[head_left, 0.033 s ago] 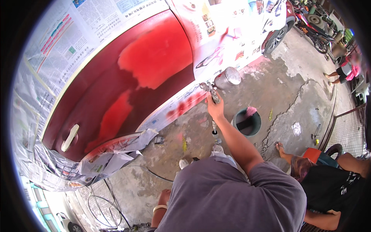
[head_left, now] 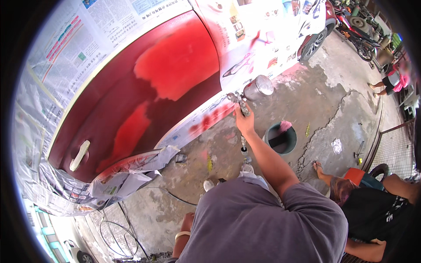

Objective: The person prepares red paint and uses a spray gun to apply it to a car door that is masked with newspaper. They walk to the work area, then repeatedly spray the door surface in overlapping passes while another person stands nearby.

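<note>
My right hand (head_left: 244, 119) grips a metal paint spray gun (head_left: 237, 100) with a silver cup (head_left: 258, 87) on it. A hose coupling (head_left: 244, 148) hangs below the grip. The gun is beside the lower edge of a dark red car door (head_left: 105, 116), with a gap between them. Bright red patches (head_left: 180, 65) cover part of the door, and its handle (head_left: 80, 155) is wrapped in pale tape. Low at my left side is my left hand (head_left: 189, 218), below it a pale wristband; my shirt hides most of its fingers.
Newspaper (head_left: 109, 26) and clear plastic mask the car around the door. A dark bucket (head_left: 280, 139) with a pink cloth stands on the cracked concrete. A hose (head_left: 169, 193) trails on the ground. One person (head_left: 377, 210) is close at right; another (head_left: 394, 80) stands farther off, near motorbikes (head_left: 362, 39).
</note>
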The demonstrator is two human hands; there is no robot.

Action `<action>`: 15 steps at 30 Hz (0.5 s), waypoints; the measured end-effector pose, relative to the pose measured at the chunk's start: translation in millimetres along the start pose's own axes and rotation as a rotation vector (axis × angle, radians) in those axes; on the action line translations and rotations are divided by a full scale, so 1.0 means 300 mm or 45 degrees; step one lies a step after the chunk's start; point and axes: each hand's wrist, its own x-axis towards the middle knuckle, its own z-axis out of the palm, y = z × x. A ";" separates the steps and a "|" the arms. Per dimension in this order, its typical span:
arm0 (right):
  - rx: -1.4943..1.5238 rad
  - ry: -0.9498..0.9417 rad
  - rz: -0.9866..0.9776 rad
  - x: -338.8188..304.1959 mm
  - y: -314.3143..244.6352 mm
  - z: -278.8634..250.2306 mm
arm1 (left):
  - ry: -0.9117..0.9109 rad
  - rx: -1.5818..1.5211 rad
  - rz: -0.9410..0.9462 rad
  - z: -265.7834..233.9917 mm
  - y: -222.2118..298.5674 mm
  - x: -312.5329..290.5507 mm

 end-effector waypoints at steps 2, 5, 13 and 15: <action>-0.002 0.013 -0.008 0.026 0.021 0.008 | 0.046 -0.013 0.144 0.021 0.042 0.029; 0.001 0.010 -0.066 0.101 0.034 0.018 | 0.110 0.047 0.327 0.023 0.128 0.113; -0.315 0.204 -0.037 0.170 0.008 0.028 | 0.091 -0.282 0.081 -0.044 0.218 0.065; -0.309 0.268 -0.166 0.183 0.024 0.047 | 0.121 -0.141 0.026 -0.027 0.172 0.055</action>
